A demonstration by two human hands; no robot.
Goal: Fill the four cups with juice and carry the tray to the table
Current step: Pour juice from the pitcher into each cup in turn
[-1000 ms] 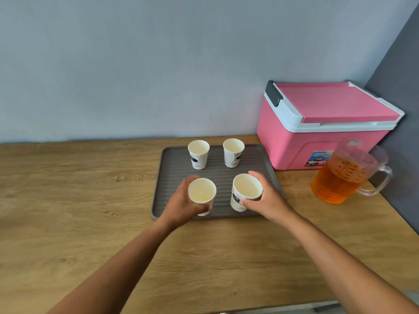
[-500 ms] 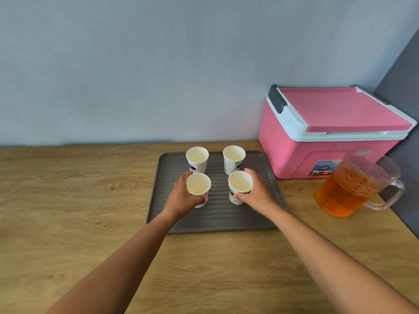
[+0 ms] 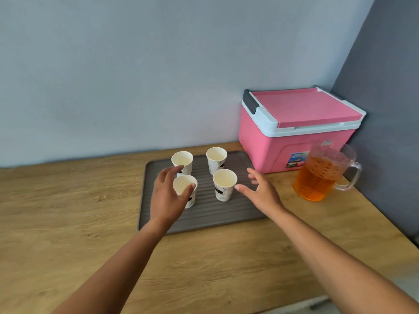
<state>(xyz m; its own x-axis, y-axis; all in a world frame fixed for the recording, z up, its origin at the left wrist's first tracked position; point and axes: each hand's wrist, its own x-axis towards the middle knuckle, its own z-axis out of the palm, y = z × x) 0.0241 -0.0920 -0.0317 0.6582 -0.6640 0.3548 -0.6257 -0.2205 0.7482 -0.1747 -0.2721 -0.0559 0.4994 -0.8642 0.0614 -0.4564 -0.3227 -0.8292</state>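
Observation:
Four white paper cups stand on a grey ribbed tray (image 3: 240,207) on the wooden counter: back-left cup (image 3: 182,160), back-right cup (image 3: 216,156), front-left cup (image 3: 184,186), front-right cup (image 3: 224,181). All look empty inside. My left hand (image 3: 166,198) curls round the front-left cup, thumb on its right rim and fingers behind it. My right hand (image 3: 260,191) hovers just right of the front-right cup with its fingers spread, not touching it. A clear jug (image 3: 317,177) of orange juice stands to the right of the tray, handle pointing right.
A pink cooler box (image 3: 283,146) with a white rim and shut lid sits behind the jug, against the back wall. A dark wall closes off the right side. The counter (image 3: 68,211) extends to the left of the tray.
Both front cups were carried further onto the tray and set down. My right hand has let go of the front-right cup and drawn back to the right. The view has tilted upward.

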